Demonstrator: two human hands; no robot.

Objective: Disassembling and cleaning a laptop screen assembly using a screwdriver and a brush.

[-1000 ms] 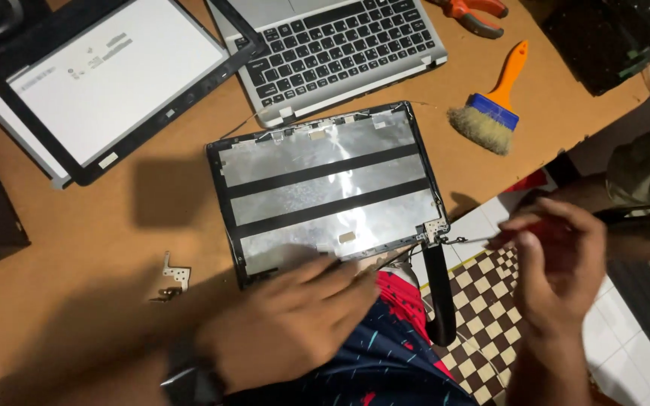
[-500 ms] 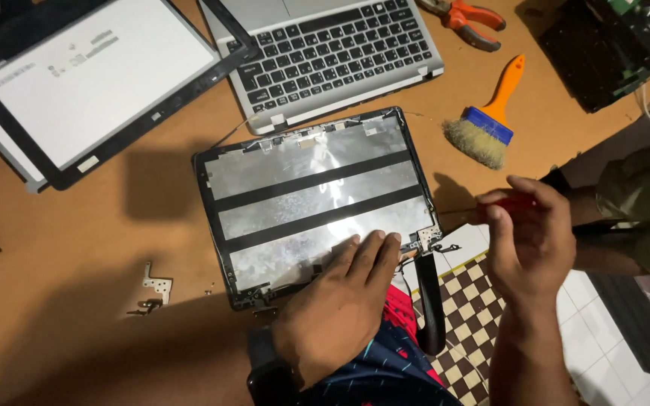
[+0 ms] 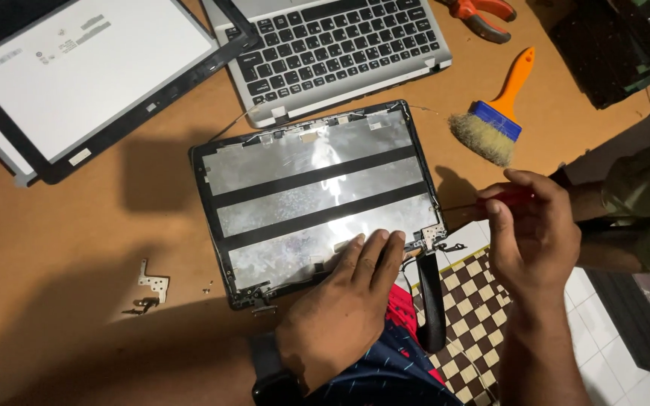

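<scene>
**Laptop lid stripped on the bench, one hand flat, one on a screwdriver**

So the left hand (image 3: 338, 308) is laid out open, fingers straight and together, pressing flat on the near edge of the laptop lid shell (image 3: 317, 195). It isn't gripping anything, just palm and fingertips resting on the foil-lined inside, close to the lower right corner.

The right hand (image 3: 536, 229) is curled closed around a red-handled screwdriver (image 3: 507, 198); only a bit of the handle peeks out past the thumb. It sits just off the lid's right edge, a little above the metal hinge bracket (image 3: 434, 237) at that corner. Can't tell whether the tip touches the hinge, the hand hides it.

The lid lies foil side up on the brown table (image 3: 77, 248), between both hands. A silver keyboard base (image 3: 332, 45) sits just behind it, an orange-handled brush (image 3: 494, 113) to the right, a loose hinge (image 3: 152, 286) well off to the left.
</scene>
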